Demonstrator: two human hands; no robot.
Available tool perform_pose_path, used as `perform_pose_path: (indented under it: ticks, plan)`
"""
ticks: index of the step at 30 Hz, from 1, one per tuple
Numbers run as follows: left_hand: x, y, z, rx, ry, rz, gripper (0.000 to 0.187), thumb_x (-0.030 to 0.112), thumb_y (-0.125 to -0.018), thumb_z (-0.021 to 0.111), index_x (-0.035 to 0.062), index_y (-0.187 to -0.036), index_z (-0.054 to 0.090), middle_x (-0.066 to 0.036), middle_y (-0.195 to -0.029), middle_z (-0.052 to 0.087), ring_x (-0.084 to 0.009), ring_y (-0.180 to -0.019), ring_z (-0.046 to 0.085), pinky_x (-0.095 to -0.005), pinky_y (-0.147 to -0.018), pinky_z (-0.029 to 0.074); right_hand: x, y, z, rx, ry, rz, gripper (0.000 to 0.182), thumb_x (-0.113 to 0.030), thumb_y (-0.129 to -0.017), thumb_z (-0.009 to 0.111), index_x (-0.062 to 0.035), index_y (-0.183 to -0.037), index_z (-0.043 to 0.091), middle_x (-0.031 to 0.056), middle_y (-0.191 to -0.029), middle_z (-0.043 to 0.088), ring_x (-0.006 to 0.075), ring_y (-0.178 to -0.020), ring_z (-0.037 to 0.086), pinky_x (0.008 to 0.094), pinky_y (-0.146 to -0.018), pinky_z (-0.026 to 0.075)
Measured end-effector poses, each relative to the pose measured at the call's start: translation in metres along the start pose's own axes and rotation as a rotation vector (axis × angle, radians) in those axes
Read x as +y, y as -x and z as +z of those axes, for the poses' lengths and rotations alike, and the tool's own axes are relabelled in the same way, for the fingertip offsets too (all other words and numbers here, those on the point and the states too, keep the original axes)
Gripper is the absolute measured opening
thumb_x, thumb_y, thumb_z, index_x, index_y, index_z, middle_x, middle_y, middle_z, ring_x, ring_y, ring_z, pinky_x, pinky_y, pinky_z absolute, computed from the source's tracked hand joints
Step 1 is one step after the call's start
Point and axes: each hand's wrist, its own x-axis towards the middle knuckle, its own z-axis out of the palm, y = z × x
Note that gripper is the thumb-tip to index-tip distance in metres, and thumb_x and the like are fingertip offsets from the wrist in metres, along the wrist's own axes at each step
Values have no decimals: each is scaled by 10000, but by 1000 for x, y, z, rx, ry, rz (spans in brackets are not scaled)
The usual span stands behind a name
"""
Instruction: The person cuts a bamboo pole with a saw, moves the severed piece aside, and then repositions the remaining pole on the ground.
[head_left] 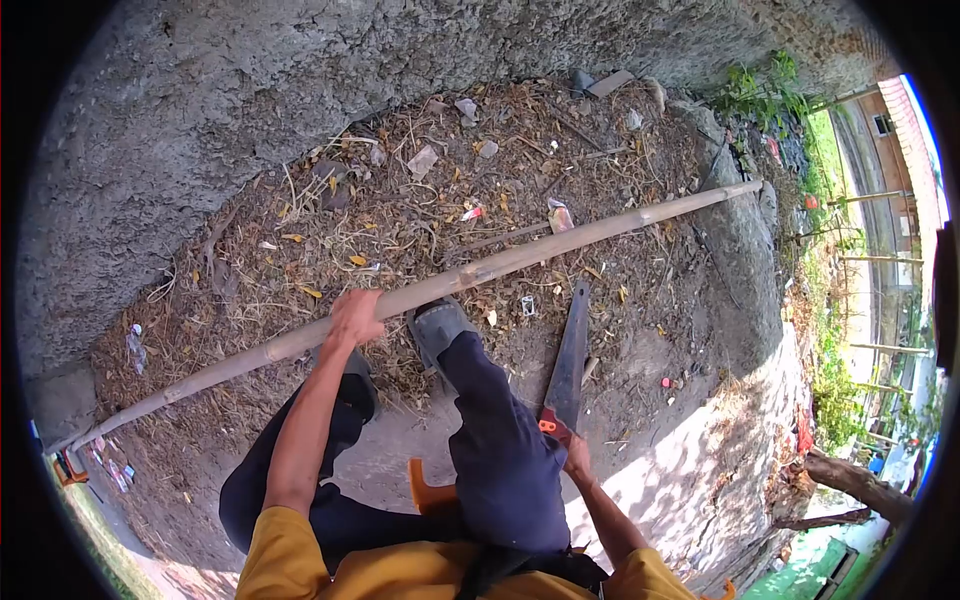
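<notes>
A long pale bamboo pole (520,258) lies slanted across the ground, from lower left to upper right. My left hand (355,318) is closed around it near its middle. One grey shoe (437,326) of mine presses on the pole just right of that hand. My right hand (577,458) grips the orange handle of a hand saw (570,362), whose dark blade points up toward the pole and ends just short of it. I am seated, with dark trousers and a yellow shirt in view.
A rough concrete wall (250,90) curves along the top. Dry leaves, twigs and litter (450,190) cover the dirt. An orange stool edge (428,492) shows under my legs. A tree trunk (850,482) and greenery lie to the right.
</notes>
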Motion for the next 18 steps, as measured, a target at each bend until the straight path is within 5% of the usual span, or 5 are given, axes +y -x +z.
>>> perform_pose_path:
  ticks: [10,13,16,18]
  plan:
    - [-1,-27,-31,96,-76,-26,516,147,-612,740,105,-1126,721,-190,-1021,728,-386,-1005,687,-475,-913,541,83,-45,107,58,242,-174,324,-347,-871,622,-124,-1104,656,133,-1077,699,349,-1021,675,478,-880,542]
    - [-8,-39,-39,79,-103,-24,517,127,-613,712,129,-1130,729,-187,-994,734,-372,-989,698,-467,-918,542,80,-44,118,-14,243,77,267,-346,-887,593,-130,-990,712,107,-1082,691,320,-993,678,468,-883,530]
    - [-9,-48,-37,40,-78,-22,487,110,-616,685,121,-1100,739,-186,-988,735,-357,-988,702,-457,-916,546,63,-34,112,287,491,-163,244,-346,-875,606,-158,-937,747,83,-931,694,251,-918,688,437,-733,526]
    - [-17,-54,-29,25,-160,-13,476,113,-622,685,115,-1095,739,-180,-987,738,-356,-982,705,-447,-917,548,85,-45,134,301,464,-113,267,-348,-890,595,-134,-968,736,91,-889,680,260,-920,678,419,-757,511]
